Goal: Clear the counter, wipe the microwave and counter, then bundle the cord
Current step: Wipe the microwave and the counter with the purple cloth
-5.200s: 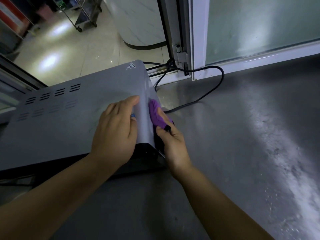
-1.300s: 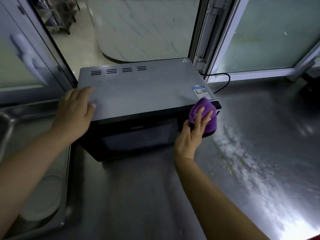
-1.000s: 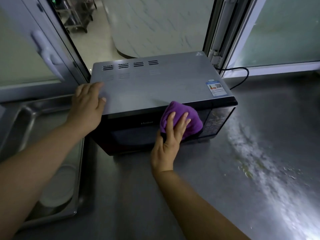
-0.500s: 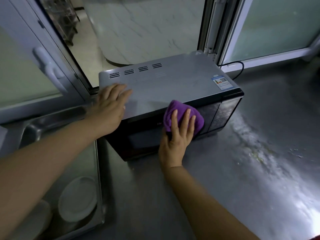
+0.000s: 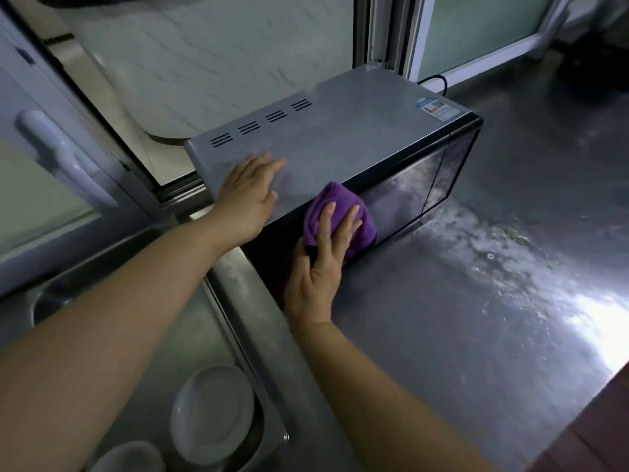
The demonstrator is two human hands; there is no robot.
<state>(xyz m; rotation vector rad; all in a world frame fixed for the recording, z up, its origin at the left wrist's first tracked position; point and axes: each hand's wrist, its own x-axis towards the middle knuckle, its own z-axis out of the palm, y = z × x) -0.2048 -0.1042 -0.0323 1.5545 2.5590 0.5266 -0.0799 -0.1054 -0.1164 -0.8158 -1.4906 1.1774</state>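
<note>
At seven o'clock in the head view, nearest the camera, white plates (image 5: pixel 211 413) lie stacked in the steel sink (image 5: pixel 235 277), a sign that the counter-clearing step looks largely done. Just above, toward the centre, the right hand (image 5: pixel 318 267) presses a purple cloth (image 5: pixel 340 219) flat against the dark glass door of the microwave (image 5: pixel 340 137), fingers straight and slightly spread over the bunched fabric, wrist low near the stainless counter (image 5: pixel 459 318). A second ago the cloth sat farther toward the control panel at the door's three-o'clock end; it has since travelled across to the hinge side, which suggests the door pass is nearly complete. At ten o'clock from the cloth, the left hand (image 5: pixel 248 195) rests palm-down on the microwave's grey top, fingers extended and close together, bracing the appliance; it too has slid inward from the top's outer corner. Toward three o'clock, the counter shows a streak of wet residue (image 5: pixel 493 247), so the counter wipe appears still to come. Farthest off, at one o'clock behind the microwave, a short loop of black power cord (image 5: pixel 437 80) runs toward the window frame, unbundled. A white window handle (image 5: pixel 64 158) stands at nine o'clock.
</note>
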